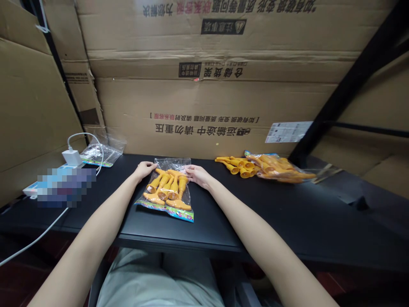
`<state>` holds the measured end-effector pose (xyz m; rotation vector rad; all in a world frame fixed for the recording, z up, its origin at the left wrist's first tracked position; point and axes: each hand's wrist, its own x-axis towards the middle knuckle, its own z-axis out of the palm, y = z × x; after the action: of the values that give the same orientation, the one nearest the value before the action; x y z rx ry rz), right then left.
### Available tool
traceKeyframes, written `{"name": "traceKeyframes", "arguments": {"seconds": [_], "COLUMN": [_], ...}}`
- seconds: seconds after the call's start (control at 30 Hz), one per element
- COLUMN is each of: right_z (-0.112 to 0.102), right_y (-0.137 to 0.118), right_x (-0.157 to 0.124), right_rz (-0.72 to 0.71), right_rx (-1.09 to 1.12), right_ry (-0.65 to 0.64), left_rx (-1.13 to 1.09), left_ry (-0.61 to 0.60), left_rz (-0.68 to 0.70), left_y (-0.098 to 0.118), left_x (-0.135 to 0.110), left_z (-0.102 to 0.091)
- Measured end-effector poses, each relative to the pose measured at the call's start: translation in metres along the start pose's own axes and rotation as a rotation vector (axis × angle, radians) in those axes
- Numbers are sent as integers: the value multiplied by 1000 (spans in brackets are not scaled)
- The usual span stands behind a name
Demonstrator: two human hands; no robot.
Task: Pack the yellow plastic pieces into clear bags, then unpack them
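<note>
A clear plastic bag (166, 210) lies on the black table in front of me, its colourful printed strip toward me. Inside it are several orange plastic pieces (164, 185), some shaped like small horns with hollow flared ends, others curved. My left hand (145, 169) has its fingers closed at the bag's far left corner. On the far right edge, my right hand (198, 175) pinches the clear plastic between thumb and fingers.
Loose orange pieces (234, 165) and another filled bag (279, 167) lie to the right. At the left are clear empty bags (107, 151), a white charger (72, 157) with its cable, and a power strip (30, 190). Cardboard (191, 98) walls the back; a black post (338, 96) slants at right.
</note>
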<state>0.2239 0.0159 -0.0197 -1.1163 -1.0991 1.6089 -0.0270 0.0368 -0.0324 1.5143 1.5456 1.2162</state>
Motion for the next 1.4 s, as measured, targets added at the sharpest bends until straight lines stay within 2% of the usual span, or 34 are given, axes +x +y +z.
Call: {"name": "traceKeyframes", "arguments": {"seconds": [0.13,0.33,0.43,0.63,0.87,1.1,1.27,1.4], "right_z": [-1,-2,-3,-7,-14,-13,-12,-17], "right_y": [1,1,2,4,1,-1,-3,-2], "right_x": [2,2,3,11,7,6,5,5], "right_rz": [-18,-63,-79,-124,-113,-111,-149,-164], "right_rx": [-12,-21,-34,-63,-5,-33,-95,-201], "right_ry": [33,78,76,80,-49,-32,-5,-46], "left_rx": [-113,-425,-477,-427,-469,-323,-208,-113], "left_ry": [6,-113,-141,-209,-321,-296,-221,-191], "left_rz": [2,-136,-161,-199,-156,-97,-44,10], "left_y": [3,16,16,4,0,-1,7,13], "left_x": [0,-10,-10,-1,-1,-1,-2,-5], "left_z": [-1,-4,-6,-17,-22,-21,-14,-10]}}
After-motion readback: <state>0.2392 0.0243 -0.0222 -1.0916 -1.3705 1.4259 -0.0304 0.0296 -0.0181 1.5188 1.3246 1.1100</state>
